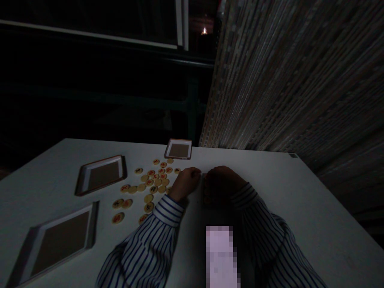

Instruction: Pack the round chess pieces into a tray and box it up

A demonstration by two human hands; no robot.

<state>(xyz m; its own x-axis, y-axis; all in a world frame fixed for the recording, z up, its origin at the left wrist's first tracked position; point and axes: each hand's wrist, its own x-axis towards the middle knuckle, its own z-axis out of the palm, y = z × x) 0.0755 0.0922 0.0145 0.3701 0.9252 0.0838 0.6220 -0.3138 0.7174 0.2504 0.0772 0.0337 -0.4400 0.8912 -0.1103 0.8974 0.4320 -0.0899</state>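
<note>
Both my hands rest on a white table (300,208) in dim light, in striped sleeves. My left hand (186,183) is curled into a loose fist at the right edge of a scatter of round yellow game pieces (151,182) with red and black marks. Whether it holds a piece is hidden. My right hand (222,184) lies just to its right, knuckles up and fingers curled under, in deep shadow. The two hands almost touch.
Three shallow trays with brown bottoms lie on the table: a small one (179,149) at the back, a middle one (101,174) to the left, a large one (57,242) near the front left. A woven blind wall (300,76) stands at right.
</note>
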